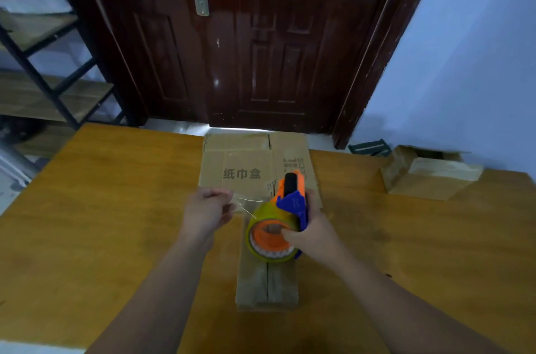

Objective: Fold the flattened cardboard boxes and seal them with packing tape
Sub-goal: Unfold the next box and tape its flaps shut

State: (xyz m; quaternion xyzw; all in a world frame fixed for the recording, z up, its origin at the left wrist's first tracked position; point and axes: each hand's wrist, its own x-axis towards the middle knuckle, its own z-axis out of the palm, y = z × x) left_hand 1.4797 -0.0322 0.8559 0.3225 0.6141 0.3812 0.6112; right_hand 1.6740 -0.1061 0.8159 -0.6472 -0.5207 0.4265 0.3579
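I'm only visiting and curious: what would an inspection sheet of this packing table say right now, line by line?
Surface: wooden table, orange-brown.
Job's things: small folded box nearest the person, centre seam showing; flattened box with printed characters lying beyond it; orange and blue tape dispenser held over the folded box.
Clutter: another cardboard box at the table's far right edge.
Grippers: none, bare hands; left hand pinches the tape end drawn from the roll; right hand grips the tape dispenser.
Cables: nothing seen.
Surroundings: dark brown door ahead, shelf rack at left, pale wall at right.
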